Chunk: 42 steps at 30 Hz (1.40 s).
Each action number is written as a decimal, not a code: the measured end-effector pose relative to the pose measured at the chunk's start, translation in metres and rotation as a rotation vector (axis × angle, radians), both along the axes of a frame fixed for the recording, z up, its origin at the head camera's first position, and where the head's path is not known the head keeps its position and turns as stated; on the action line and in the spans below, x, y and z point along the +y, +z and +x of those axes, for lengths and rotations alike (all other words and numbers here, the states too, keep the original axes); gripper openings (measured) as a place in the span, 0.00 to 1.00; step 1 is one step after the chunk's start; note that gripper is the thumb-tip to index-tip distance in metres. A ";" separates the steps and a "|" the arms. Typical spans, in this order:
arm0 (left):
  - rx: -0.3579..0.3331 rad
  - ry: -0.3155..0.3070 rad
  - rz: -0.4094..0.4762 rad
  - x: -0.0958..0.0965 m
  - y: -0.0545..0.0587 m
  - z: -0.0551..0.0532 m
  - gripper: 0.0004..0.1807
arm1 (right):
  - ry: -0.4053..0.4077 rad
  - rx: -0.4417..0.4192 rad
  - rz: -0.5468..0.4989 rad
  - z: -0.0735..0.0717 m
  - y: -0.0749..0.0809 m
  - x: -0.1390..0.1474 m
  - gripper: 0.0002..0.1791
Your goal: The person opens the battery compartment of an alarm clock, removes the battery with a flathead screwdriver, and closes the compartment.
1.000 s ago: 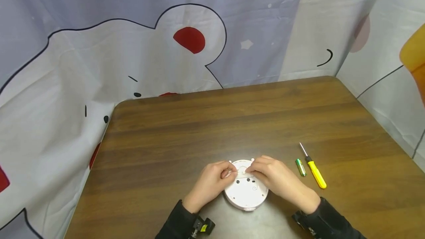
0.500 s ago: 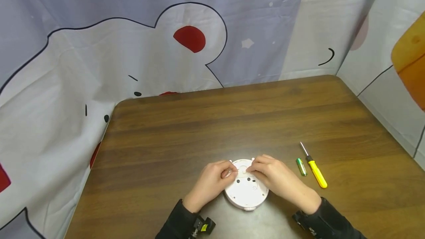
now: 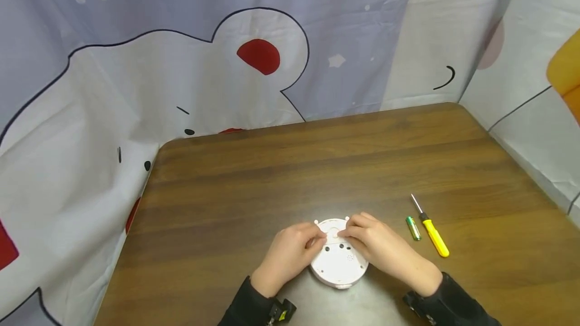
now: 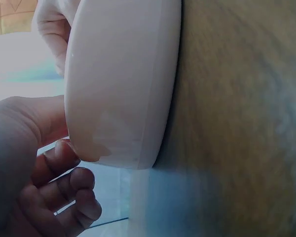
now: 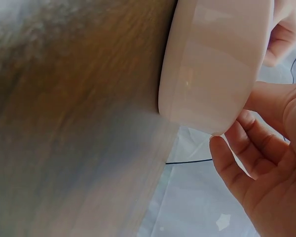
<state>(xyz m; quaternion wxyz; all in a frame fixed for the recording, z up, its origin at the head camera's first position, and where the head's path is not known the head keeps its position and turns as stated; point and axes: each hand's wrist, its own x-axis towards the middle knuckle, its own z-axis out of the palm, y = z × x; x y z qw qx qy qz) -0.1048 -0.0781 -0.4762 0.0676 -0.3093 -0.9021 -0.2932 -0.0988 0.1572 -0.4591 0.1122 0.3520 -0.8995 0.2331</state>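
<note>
In the head view a round white plastic device lies flat on the table, with small dark holes, a speaker grille and a seamed panel near its far edge. My left hand holds its left far side, thumb and forefinger close together by the panel. From the right, my right hand grips the far side likewise. The left wrist view has the device's smooth side wall and curled fingers at the rim. Right wrist view: a thumb lies on the upper face and fingertips meet the rim. Exact fingertip contact is partly hidden.
To the right of the right hand lies a green battery. Beside it is a yellow-handled screwdriver, its tip pointing away. The wooden table meets a printed cloth at the back and sides.
The head view has shifted slightly. Both hands keep the same place on the white device, and the battery and screwdriver have stayed put.
</note>
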 end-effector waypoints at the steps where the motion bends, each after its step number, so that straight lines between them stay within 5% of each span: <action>1: 0.009 -0.003 -0.010 0.001 0.001 0.001 0.04 | 0.000 0.002 0.000 0.001 0.000 0.001 0.08; 12: 0.097 -0.039 -0.150 -0.003 0.003 0.004 0.12 | -0.001 0.013 0.016 0.003 -0.002 0.002 0.10; 42: 0.250 -0.052 -0.215 -0.003 0.004 0.005 0.12 | -0.011 0.110 0.170 0.015 -0.001 -0.004 0.15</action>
